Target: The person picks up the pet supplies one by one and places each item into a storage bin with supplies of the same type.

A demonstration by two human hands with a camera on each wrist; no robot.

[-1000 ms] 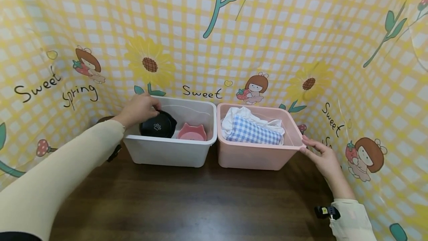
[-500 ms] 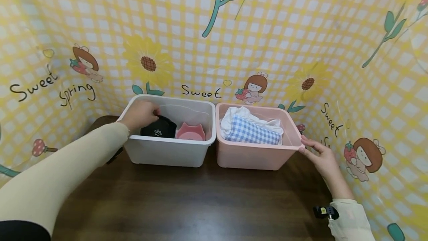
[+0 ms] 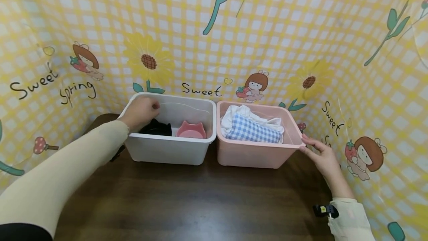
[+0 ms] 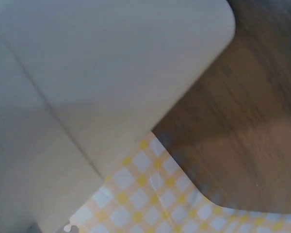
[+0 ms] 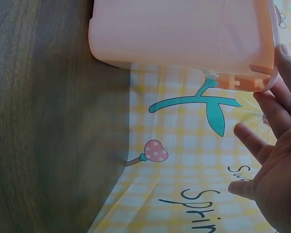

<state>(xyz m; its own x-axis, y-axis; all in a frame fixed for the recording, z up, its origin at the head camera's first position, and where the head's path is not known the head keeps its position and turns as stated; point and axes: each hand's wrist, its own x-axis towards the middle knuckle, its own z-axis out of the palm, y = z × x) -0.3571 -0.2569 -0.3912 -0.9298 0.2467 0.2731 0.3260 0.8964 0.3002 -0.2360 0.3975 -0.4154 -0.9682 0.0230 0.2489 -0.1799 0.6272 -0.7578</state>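
Inside the white bin [image 3: 168,151] is a black cat-eared bowl [image 3: 158,127], beside a pink cat-eared bowl [image 3: 191,129]. My left hand [image 3: 138,113] reaches over the white bin's left end, just above the black bowl. Its thumb and forefinger are bent; the other fingers are hidden, so contact with the bowl cannot be made out. With thumb and forefinger, my right hand [image 3: 322,157] holds the right corner of the pink bin [image 3: 250,157]. In the right wrist view, the other fingers of that hand [image 5: 276,165] spread loosely away from the pink bin [image 5: 184,34].
A blue-and-white checked cloth [image 3: 255,127] with white frilled fabric fills much of the pink bin. Both bins stand side by side on a dark wooden table [image 3: 187,200]. A yellow checked sheet [image 3: 214,58] rises behind and at the sides.
The black bowl, tilted with its paw print showing a second ago, has come down lower in the white bin, its print hidden. My left hand moved inward with it, then slightly up. The right hand stays put.
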